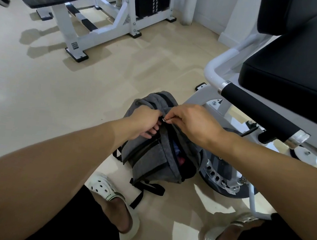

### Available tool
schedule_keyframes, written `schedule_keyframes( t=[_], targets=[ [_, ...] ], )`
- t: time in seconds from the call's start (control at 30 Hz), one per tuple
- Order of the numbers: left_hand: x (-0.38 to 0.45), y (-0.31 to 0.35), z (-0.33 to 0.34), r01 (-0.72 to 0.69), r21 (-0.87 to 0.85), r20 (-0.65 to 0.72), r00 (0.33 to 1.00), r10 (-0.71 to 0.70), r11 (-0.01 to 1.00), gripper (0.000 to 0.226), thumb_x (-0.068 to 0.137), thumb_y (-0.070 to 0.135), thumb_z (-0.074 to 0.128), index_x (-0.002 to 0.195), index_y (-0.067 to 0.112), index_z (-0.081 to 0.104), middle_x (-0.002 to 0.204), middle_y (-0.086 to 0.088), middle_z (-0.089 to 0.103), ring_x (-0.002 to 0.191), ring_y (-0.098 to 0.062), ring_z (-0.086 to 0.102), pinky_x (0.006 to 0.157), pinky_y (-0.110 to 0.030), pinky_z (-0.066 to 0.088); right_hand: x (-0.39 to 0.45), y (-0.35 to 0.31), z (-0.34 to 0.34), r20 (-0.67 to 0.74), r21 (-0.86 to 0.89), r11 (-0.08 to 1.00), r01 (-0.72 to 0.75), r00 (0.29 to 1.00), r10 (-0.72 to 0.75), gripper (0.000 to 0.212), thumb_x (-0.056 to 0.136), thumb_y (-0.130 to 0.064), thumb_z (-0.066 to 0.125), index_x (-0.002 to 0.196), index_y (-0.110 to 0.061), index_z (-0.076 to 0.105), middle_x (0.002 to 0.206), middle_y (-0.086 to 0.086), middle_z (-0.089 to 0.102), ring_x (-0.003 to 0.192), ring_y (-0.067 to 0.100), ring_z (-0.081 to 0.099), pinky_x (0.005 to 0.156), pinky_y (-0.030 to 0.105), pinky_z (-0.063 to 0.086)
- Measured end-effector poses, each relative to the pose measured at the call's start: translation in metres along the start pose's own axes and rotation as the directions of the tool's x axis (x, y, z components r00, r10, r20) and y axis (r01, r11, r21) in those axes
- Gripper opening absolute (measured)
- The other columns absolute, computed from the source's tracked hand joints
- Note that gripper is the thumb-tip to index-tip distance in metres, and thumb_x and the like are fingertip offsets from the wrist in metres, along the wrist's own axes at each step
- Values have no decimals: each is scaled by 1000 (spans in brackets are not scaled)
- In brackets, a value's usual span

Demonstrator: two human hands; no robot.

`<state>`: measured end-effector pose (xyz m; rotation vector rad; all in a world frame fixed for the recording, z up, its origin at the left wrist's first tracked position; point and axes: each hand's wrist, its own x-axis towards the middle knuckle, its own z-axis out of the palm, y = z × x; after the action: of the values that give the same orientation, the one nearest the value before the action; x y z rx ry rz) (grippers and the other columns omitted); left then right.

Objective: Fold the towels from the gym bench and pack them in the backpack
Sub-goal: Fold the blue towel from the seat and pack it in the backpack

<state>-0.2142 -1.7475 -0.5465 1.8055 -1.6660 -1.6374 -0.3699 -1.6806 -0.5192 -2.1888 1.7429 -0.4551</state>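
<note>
while the grey backpack [156,150] stands on the beige floor [59,100] between the person's feet and the white machine frame [211,103], both hands meet at its top. the left hand [146,121] has its grip curled round the fabric edge just beside the zip, fingers tucked under the flap. the right hand [194,123] has its grip pinching the small metal zipper pull [166,119], thumb and forefinger pressed together on it. nearer the person than the hands, the backpack's main compartment gapes, and folded cloth in blue and red, the towels [177,154], shows inside. black straps [147,188] trail from the backpack's near end toward a white clog [111,194]. beyond the backpack to the right sits a black padded seat [294,71].
</note>
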Motion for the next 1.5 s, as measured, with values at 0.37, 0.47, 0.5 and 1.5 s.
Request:
schedule_keyframes(
  t=[0.37,0.47,0.5,1.5],
  targets=[
    [25,1,-27,23,-210,-239,968,-74,977,27,108,30,45,98,9,56,74,-3,54,57,-13,50,52,-27,50,3,2,0,172,-50,999,7,985,2,17,100,-24,60,108,-26,75,108,-10,75,100,15,68,86,42,56],
    [30,-2,-40,26,-256,-289,952,-102,966,24,109,31,44,107,9,55,75,-2,53,58,-13,50,55,-28,51,-1,2,3,241,-53,998,30,970,-16,15,99,-23,62,108,-24,75,104,-10,76,98,12,69,87,39,55],
    [33,-4,-47,25,-267,-316,942,-112,963,25,109,31,44,111,9,56,75,-2,53,58,-14,50,54,-28,51,-4,2,5,273,-54,998,44,962,-27,16,99,-22,63,108,-24,75,103,-10,76,97,10,69,88,37,55],
    [10,-11,2,-16,119,-44,999,21,993,26,105,31,53,88,12,58,77,-4,74,73,-18,66,67,-31,54,-20,34,68,477,-202,979,-17,872,113,24,100,-20,61,118,-28,73,108,-13,75,100,11,69,86,35,57]
  ],
)
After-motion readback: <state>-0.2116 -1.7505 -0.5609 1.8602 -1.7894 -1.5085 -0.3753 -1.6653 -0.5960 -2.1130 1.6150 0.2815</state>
